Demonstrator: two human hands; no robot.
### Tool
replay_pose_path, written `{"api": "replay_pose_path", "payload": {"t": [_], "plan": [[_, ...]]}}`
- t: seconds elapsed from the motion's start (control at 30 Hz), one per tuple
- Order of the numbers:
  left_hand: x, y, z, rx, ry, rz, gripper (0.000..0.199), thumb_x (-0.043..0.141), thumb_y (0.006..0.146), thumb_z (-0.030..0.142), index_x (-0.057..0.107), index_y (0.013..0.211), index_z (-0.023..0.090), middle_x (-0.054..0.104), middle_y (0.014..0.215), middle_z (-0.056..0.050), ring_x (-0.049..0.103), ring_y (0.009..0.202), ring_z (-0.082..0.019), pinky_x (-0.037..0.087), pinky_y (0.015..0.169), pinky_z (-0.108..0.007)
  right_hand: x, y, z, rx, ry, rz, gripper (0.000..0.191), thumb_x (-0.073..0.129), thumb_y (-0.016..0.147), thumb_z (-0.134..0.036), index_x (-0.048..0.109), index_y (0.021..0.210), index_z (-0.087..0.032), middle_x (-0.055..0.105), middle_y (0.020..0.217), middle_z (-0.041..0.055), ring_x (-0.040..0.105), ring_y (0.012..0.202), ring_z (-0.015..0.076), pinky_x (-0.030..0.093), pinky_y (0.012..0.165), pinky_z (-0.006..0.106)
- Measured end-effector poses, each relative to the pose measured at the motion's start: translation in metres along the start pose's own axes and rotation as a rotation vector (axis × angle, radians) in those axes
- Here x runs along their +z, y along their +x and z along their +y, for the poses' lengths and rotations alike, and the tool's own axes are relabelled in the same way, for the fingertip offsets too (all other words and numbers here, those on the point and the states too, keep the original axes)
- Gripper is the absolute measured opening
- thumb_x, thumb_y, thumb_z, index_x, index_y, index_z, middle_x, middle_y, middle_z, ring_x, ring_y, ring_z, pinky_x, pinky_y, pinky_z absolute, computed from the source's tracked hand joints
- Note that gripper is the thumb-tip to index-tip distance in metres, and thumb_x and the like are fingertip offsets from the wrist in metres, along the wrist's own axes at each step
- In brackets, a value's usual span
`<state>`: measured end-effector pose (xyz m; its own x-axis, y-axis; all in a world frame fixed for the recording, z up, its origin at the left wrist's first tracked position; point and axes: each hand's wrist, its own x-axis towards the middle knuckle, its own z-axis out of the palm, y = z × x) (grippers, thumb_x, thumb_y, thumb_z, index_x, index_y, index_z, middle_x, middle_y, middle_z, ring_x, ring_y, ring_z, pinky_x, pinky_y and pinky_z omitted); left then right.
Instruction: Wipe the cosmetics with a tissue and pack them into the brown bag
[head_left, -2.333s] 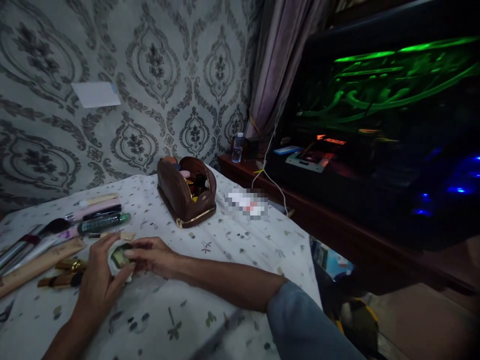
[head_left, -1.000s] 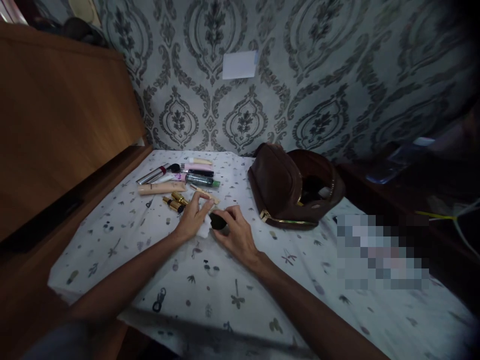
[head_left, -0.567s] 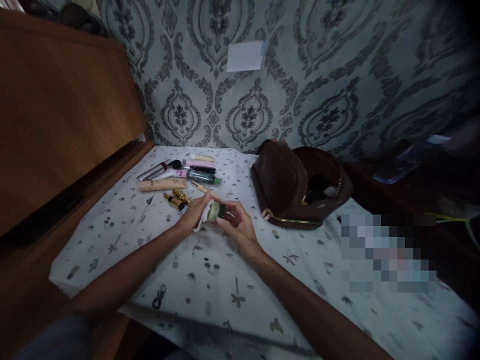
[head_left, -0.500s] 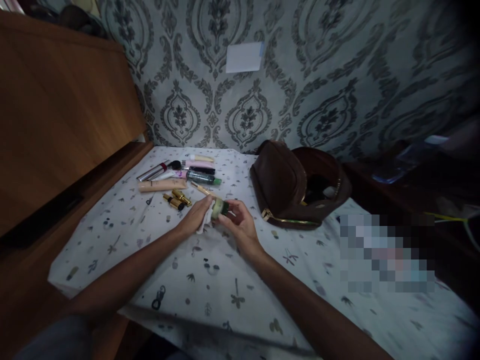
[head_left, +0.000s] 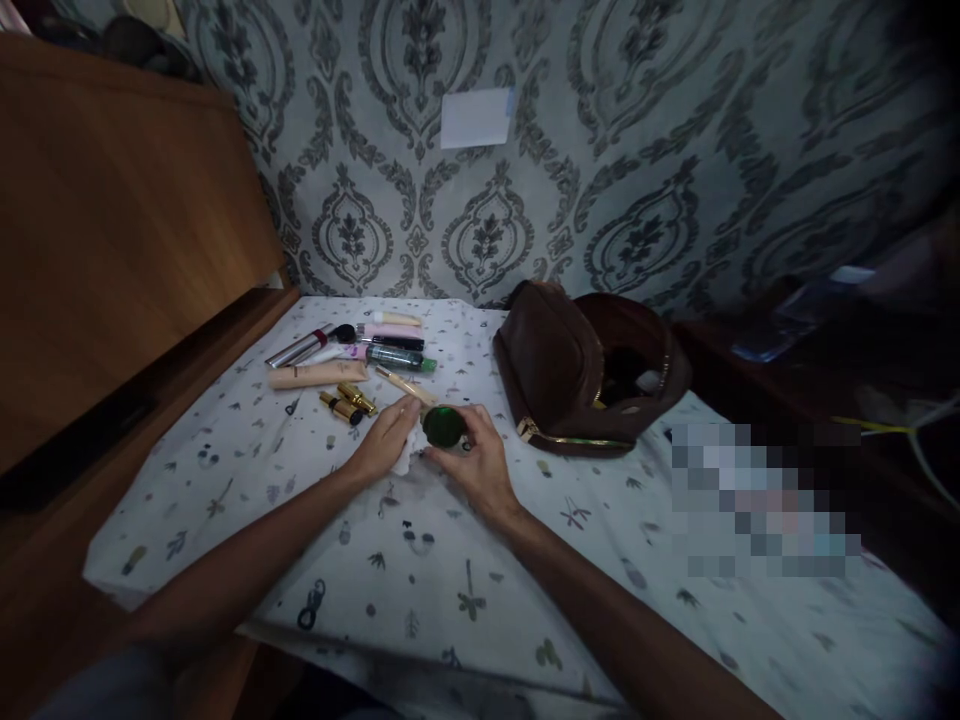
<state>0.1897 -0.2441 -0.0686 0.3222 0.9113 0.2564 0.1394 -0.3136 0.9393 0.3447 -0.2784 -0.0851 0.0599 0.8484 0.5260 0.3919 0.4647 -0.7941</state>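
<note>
Between my hands is a small round cosmetic jar with a dark green, shiny end [head_left: 444, 427] turned toward me. My right hand [head_left: 484, 462] grips it from the right, thumb below and fingers above. My left hand [head_left: 386, 442] is closed on a white tissue [head_left: 407, 456] against the jar's left side. Just behind the hands lies a slim beige tube [head_left: 405, 384]. Left of them rest two gold-and-black lipstick-like tubes [head_left: 348, 402] and a peach squeeze tube [head_left: 318, 375].
More cosmetics lie farther back, among them a clear green-capped bottle [head_left: 397, 358] and a silver tube [head_left: 300, 346]. An open brown bag [head_left: 551, 355] stands on the right of the patterned cloth [head_left: 300, 530]. A wooden cabinet [head_left: 127, 220] borders the left side.
The jar has turned, so its dark green end now faces me instead of its pale side. My right hand has shifted around it; the tissue stays in my left hand.
</note>
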Motion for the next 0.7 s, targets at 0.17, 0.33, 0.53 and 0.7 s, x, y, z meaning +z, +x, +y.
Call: {"api": "replay_pose_path", "payload": {"t": [0.17,0.33,0.53,0.7], "plan": [[0.005,-0.011,0.009,0.082,0.246,0.095,0.040,0.033,0.098,0.045,0.055,0.116,0.018,0.065,0.113,-0.009,0.059,0.109,-0.022,0.044,0.099,-0.035,0.002,-0.004,-0.003,0.066,-0.092,-0.045,0.032,0.070,0.063,-0.023,0.055,0.091,-0.022,0.060,0.086,0.0000,0.057,0.079,0.0196,0.049,0.073,0.032],[0.010,-0.017,0.010,0.170,0.447,-0.027,0.043,0.042,0.094,0.043,0.050,0.128,0.018,0.059,0.131,-0.013,0.053,0.124,-0.026,0.040,0.107,-0.043,0.001,-0.009,-0.005,0.013,-0.210,-0.172,0.036,0.066,0.068,-0.017,0.057,0.102,-0.023,0.066,0.102,0.0065,0.060,0.099,0.0246,0.049,0.089,0.038],[0.002,-0.004,0.023,-0.039,0.347,0.120,0.045,0.033,0.093,0.055,0.059,0.103,0.019,0.068,0.104,-0.007,0.063,0.098,-0.025,0.050,0.089,-0.037,-0.020,0.001,-0.021,0.017,0.066,-0.190,0.043,0.080,0.066,-0.030,0.061,0.103,-0.023,0.066,0.095,0.0011,0.063,0.087,0.0189,0.051,0.078,0.029],[-0.004,0.001,0.017,-0.138,0.364,0.089,0.048,0.034,0.092,0.060,0.059,0.100,0.021,0.064,0.069,0.001,0.062,0.070,-0.022,0.050,0.069,-0.031,-0.120,0.046,-0.044,-0.051,-0.026,0.040,0.040,0.078,0.069,-0.034,0.062,0.103,-0.020,0.061,0.104,0.0053,0.060,0.097,0.0194,0.050,0.083,0.032]]}}
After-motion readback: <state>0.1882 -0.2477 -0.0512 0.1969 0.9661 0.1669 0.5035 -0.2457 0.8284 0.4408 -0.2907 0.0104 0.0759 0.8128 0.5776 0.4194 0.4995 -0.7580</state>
